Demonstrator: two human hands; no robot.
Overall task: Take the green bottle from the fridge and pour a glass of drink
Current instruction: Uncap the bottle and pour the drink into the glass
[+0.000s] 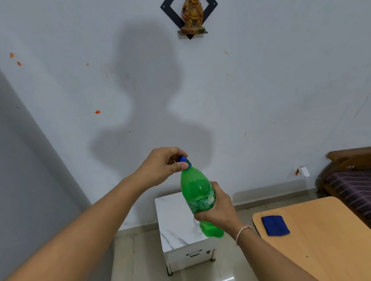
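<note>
your right hand (pixel 217 211) is wrapped around the labelled middle of the green bottle (pixel 198 197), fingers closed across the front of it, and your left hand (pixel 164 164) pinches the blue cap (pixel 183 159) at the top between thumb and fingertips. the bottle is held up in the air in front of you, leaning a little so its neck tips toward your left hand — its rounded base hangs lower, over the right side of the small white marble-patterned cabinet (pixel 176 226) that stands on the tiled floor against the wall. the cap looks slightly cocked on the neck; whether it is loosened you cannot tell from here. a faint glass rim seems to show just left of your right hand, over the cabinet top, but it is too unclear to be sure. there is a thin band on your right wrist. to your right, a wooden table (pixel 336 239) carries a folded blue cloth (pixel 275 225) near its far left corner. on the wall above, a golden figurine (pixel 193 9) sits on a small black diamond-shaped shelf.
</note>
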